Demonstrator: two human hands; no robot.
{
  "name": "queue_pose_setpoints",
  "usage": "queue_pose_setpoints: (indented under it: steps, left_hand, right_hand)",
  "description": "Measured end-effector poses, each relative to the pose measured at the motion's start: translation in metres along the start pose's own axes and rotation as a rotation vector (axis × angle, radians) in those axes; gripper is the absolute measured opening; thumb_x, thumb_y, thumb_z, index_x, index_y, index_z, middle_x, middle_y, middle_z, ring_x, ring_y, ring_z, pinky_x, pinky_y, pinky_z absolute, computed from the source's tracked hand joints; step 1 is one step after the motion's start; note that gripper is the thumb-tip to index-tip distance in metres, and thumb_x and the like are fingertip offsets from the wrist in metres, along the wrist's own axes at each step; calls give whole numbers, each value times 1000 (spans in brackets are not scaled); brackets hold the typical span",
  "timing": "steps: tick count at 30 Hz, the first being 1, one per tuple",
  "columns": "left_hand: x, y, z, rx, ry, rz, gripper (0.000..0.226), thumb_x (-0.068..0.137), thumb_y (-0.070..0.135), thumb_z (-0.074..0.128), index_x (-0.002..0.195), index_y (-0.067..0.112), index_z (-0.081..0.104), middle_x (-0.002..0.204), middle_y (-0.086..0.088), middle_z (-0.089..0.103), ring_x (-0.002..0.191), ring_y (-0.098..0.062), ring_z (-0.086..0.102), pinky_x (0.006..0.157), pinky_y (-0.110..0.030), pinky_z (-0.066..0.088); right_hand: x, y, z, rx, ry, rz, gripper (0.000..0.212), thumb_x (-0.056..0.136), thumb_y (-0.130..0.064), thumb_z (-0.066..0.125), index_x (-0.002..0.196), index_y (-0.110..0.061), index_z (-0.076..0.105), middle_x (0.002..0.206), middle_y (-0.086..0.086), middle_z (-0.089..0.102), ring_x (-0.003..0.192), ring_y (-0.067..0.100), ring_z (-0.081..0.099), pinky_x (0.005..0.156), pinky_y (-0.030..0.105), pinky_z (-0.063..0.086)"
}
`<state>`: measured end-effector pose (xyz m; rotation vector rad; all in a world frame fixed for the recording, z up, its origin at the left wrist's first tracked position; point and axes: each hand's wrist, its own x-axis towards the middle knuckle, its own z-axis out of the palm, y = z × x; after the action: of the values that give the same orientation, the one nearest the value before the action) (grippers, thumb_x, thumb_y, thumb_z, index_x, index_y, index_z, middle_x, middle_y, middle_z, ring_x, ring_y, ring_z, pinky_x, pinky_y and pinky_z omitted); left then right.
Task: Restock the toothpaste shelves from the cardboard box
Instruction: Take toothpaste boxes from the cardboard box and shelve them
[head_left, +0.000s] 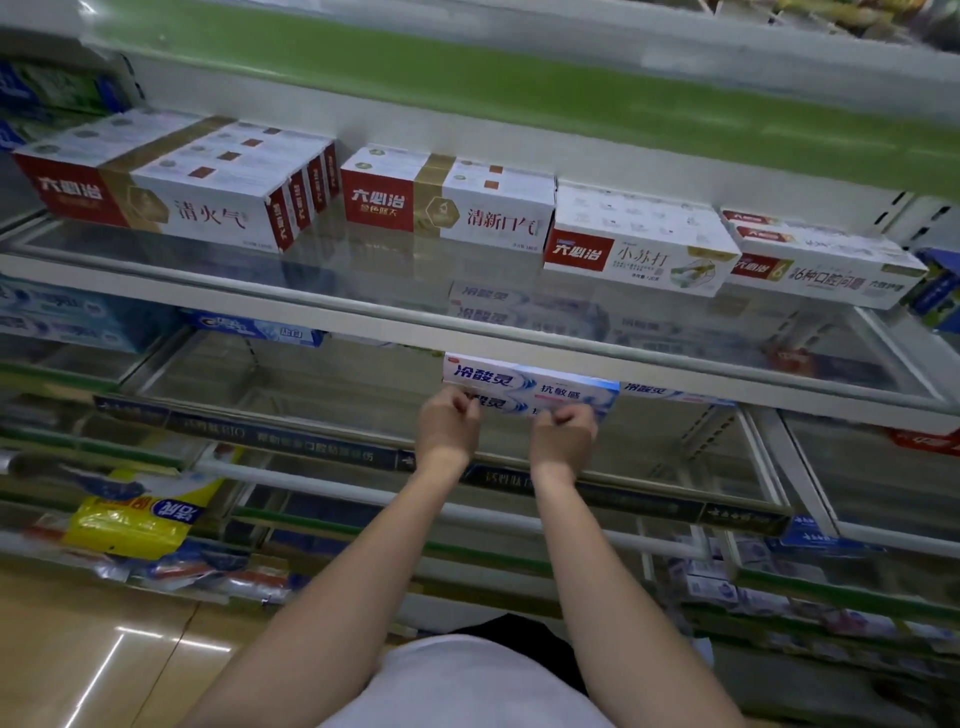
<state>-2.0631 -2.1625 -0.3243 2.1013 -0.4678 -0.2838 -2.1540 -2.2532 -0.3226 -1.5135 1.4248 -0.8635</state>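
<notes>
Left hand (448, 426): fingers curled, pinching left end of lower blue toothpaste box (511, 404).
Right hand (563, 434): curled, pinching same box's right part, at 3 o'clock of left hand.
Blue boxes: stacked two high on glass shelf (332, 374).
At 12 o'clock: red-and-white toothpaste boxes (447, 200) on upper shelf (260, 299).
At 8 o'clock: yellow packet (137, 522).

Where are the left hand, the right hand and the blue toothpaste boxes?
left hand (448, 427), head view, back of hand.
right hand (563, 435), head view, back of hand.
blue toothpaste boxes (540, 387), head view, front face.
</notes>
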Motion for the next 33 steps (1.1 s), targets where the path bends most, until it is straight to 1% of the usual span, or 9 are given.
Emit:
queue_pose_setpoints:
  steps: [2,3,5,6,11,17,24,31,33]
  left_hand:
    - [-3,-3,4,322,-108,201,9,99,26,54,100,23,63,110,1,63,107,-19,56,99,-39,44]
    - [-2,-7,7,458,-156,305,17,98,26,54,114,24,61,122,1,59,119,-21,50,106,-41,38]
    - [-1,-11,9,568,-214,423,35,96,23,56,131,26,55,134,2,52,129,-22,41,112,-42,31]
    - [-1,-12,11,572,-213,441,39,95,22,56,134,26,53,135,2,50,130,-22,40,112,-42,30]
    - [10,-12,20,529,-201,428,45,92,21,56,136,25,52,134,-1,49,129,-23,40,106,-40,30]
    - [27,-4,26,547,-225,422,49,94,23,54,143,22,47,141,-4,46,134,-25,41,111,-43,31]
    - [33,-9,35,586,-237,423,55,97,31,48,151,24,37,149,-4,41,139,-24,38,117,-44,27]
    - [27,-13,34,579,-130,338,61,96,31,52,152,15,32,155,-11,34,143,-27,34,118,-43,29]
    - [27,-12,33,520,-160,305,66,95,28,55,153,15,29,156,-11,31,140,-28,38,116,-45,34]
  right_hand:
    - [-1,1,8,-248,-93,-117,14,93,-19,64,101,-11,55,115,8,53,114,29,51,99,38,44]
    - [-1,4,9,-409,-119,-175,24,93,-25,64,112,-12,55,124,10,53,121,29,48,106,41,40]
    - [-1,10,7,-651,-138,-286,41,94,-33,61,129,-15,51,138,10,48,132,29,42,114,43,33]
    - [-1,15,6,-704,-141,-326,43,94,-34,60,132,-16,50,142,10,47,134,29,40,114,42,31]
    - [7,17,5,-717,-196,-360,46,95,-36,57,136,-17,49,147,12,42,138,30,36,115,43,30]
    - [15,14,12,-686,-232,-354,50,97,-37,56,142,-16,47,154,12,35,142,29,34,120,44,25]
    - [24,17,23,-740,-323,-358,61,100,-40,46,157,-25,29,168,3,20,155,28,13,125,48,9]
    - [23,19,18,-738,-364,-351,65,101,-40,47,159,-24,24,169,2,13,155,28,8,126,48,7]
    - [23,20,15,-729,-363,-347,66,102,-41,46,160,-21,21,169,2,12,156,27,8,126,46,7]
